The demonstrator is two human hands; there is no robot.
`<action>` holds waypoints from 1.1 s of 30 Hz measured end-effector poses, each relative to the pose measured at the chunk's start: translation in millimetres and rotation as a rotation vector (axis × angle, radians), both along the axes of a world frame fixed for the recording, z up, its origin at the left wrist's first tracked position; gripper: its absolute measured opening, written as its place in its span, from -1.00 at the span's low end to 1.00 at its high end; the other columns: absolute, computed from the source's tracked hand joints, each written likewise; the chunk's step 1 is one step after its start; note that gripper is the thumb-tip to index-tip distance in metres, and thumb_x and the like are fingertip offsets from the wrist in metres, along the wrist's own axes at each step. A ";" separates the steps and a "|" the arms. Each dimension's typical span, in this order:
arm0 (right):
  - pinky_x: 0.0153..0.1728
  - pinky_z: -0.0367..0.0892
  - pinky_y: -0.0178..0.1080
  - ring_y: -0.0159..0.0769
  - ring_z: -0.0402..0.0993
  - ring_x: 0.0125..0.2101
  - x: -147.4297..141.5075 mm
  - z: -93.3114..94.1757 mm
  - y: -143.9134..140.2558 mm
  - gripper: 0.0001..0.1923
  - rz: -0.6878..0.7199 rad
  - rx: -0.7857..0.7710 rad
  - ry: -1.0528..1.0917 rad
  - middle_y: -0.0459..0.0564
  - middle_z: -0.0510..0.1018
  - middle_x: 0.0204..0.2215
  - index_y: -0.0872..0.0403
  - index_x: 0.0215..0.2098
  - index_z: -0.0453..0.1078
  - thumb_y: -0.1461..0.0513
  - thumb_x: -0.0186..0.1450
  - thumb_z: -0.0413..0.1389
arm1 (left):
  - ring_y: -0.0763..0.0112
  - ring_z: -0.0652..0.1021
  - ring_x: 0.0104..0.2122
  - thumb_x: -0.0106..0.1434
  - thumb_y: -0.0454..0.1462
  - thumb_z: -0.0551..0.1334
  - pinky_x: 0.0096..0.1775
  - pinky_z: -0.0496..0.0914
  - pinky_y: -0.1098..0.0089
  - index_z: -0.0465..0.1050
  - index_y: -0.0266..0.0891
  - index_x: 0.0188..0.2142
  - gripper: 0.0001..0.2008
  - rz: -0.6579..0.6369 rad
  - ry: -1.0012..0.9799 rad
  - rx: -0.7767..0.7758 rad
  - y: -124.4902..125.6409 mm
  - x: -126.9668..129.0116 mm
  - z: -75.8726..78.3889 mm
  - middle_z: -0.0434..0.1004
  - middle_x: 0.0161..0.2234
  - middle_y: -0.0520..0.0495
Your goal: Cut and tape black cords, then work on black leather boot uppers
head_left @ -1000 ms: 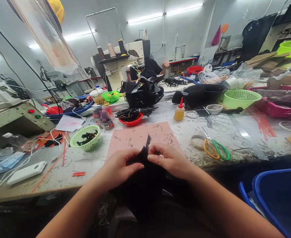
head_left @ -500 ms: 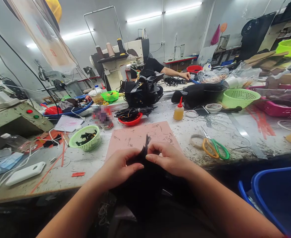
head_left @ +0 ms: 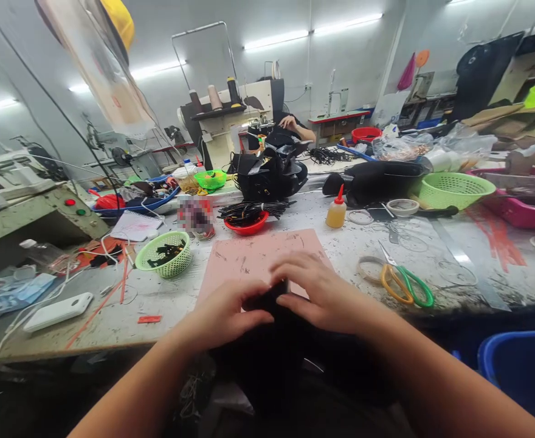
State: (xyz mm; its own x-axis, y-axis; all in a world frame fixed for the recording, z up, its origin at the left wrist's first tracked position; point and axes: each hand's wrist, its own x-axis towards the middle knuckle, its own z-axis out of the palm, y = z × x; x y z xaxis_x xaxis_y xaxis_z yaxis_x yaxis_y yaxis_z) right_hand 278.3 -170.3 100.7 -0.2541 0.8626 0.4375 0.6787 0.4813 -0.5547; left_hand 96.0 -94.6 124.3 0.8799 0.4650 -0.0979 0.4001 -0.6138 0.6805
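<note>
Near the front edge of the pink board point(head_left: 235, 258), both hands are on a dark black piece point(head_left: 272, 298), perhaps leather or fabric. My left hand point(head_left: 228, 313) is closed on its left side, thumb below and fingers behind. My right hand point(head_left: 324, 292) curves over the other side, its thumb and fingers closing around the edge; its fingertips are slightly blurred. The lower part of the piece blends into the dark area at my lap, so its full shape cannot be made out.
Scissors point(head_left: 404, 283) and a tape roll point(head_left: 371, 269) lie right. Beyond the board stand a glue bottle point(head_left: 335, 213) and a red bowl point(head_left: 249, 228) of black strips. Left is a green basket point(head_left: 165, 255) with small black parts. A co-worker's hand point(head_left: 289, 123) shows across the table.
My right hand has gone from pinching the black piece's upright edge to curving over it, fingers stretched further. The view has shifted slightly. The co-worker's hand has drawn back from the table.
</note>
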 end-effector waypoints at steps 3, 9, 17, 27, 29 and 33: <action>-0.02 0.11 -0.05 -0.26 0.37 -0.32 4.0 6.1 1.8 -0.92 0.097 -0.124 -0.088 -0.05 0.48 -0.42 0.09 -0.36 0.33 0.33 0.14 0.11 | 0.40 0.45 -0.43 0.17 -0.21 0.19 -0.40 0.26 0.48 0.45 -0.23 -0.33 -0.86 -0.025 0.121 0.073 -4.7 -1.4 1.6 0.51 -0.43 0.05; -0.43 0.24 -0.31 -0.31 0.36 -0.44 0.4 12.4 8.9 -0.92 0.196 -0.261 -0.015 -0.07 0.46 -0.52 0.10 -0.45 0.38 0.24 0.14 0.16 | 0.47 0.40 -0.48 0.20 -0.18 0.17 -0.46 0.20 0.53 0.44 -0.25 -0.37 -0.82 -0.113 0.103 0.101 -9.6 -2.0 1.2 0.44 -0.49 0.07; -0.19 0.24 -0.17 -0.32 0.35 -0.45 1.2 6.5 12.2 -0.91 0.206 -0.183 -0.062 -0.09 0.45 -0.58 0.10 -0.51 0.35 0.28 0.15 0.14 | 0.57 0.20 -0.61 0.14 -0.08 0.21 -0.58 0.05 0.53 0.34 -0.27 -0.55 -0.69 -0.082 0.004 -0.004 -3.3 4.6 -5.9 0.12 -0.66 0.18; -0.09 0.20 -0.15 -0.32 0.40 -0.36 6.2 12.9 0.3 -0.95 0.235 -0.130 -0.067 -0.08 0.48 -0.49 0.09 -0.43 0.36 0.33 0.17 0.07 | 0.58 0.30 -0.60 0.10 -0.35 0.19 -0.53 0.12 0.56 0.36 -0.24 -0.53 -0.91 -0.129 -0.008 0.288 -17.5 5.3 2.3 0.27 -0.63 0.14; 0.04 0.06 -0.09 -0.39 0.40 -0.44 4.7 16.5 -7.8 -0.90 0.251 -0.025 -0.091 -0.14 0.45 -0.54 0.07 -0.43 0.33 0.35 0.20 0.03 | 0.54 0.37 -0.56 0.11 -0.33 0.21 -0.51 0.16 0.56 0.39 -0.23 -0.48 -0.95 -0.148 0.030 0.354 -18.6 -2.5 4.7 0.39 -0.57 0.10; 0.09 -0.04 -0.09 -0.41 0.40 -0.46 13.2 30.2 -15.9 -0.91 0.223 0.015 -0.199 -0.17 0.45 -0.54 0.04 -0.41 0.32 0.31 0.25 0.02 | 0.52 0.43 -0.56 0.18 -0.26 0.19 -0.52 0.19 0.55 0.36 -0.22 -0.49 -0.86 -0.162 0.087 0.459 -15.7 -20.2 0.7 0.47 -0.55 0.08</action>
